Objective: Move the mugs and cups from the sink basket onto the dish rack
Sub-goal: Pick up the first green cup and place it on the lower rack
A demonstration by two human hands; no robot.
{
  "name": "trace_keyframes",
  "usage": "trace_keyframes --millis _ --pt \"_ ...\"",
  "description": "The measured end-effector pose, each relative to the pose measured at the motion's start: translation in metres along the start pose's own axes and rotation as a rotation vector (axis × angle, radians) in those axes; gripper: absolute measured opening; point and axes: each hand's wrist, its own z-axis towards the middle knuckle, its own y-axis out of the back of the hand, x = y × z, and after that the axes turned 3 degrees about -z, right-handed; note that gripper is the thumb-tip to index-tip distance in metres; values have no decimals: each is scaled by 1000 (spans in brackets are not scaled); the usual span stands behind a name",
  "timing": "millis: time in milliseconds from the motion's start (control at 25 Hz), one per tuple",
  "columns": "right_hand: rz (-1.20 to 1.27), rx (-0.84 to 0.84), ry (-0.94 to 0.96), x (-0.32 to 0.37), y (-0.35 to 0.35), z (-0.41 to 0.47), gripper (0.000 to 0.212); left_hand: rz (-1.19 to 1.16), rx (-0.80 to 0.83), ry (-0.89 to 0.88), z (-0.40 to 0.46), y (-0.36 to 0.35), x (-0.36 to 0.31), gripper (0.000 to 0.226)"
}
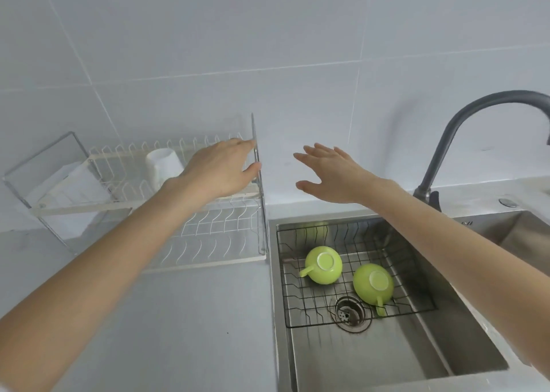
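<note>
Two green mugs lie upside down in the black wire sink basket (300, 320): one (323, 265) at the left with its handle pointing left, the other (373, 284) to its right with its handle pointing toward me. A white cup (163, 164) stands upside down on the top tier of the two-tier dish rack (143, 205). My left hand (220, 169) rests on the rack's top right end, fingers against the clear end panel, holding no cup. My right hand (330, 172) hovers open in the air above the back of the sink, fingers spread.
A dark gooseneck faucet (464, 123) arches over the steel sink (401, 356) at the right. The drain (351, 314) sits under the basket's front edge. Grey countertop (166, 326) spreads in front of the rack. A tiled wall stands close behind.
</note>
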Motion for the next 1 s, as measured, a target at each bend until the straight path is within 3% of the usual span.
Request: trace_keyframes --millis 320,680,1000 --pt "12 182 -93 -110 -29 -43 60 -69 145 1 28 -63 -96 54" --pt "97 333 -148 -190 -90 -57 57 -136 400 80 58 -151 -150 59" --pt "500 463 -381 -234 -156 -50 59 -409 598 208 77 -234 -179 61"
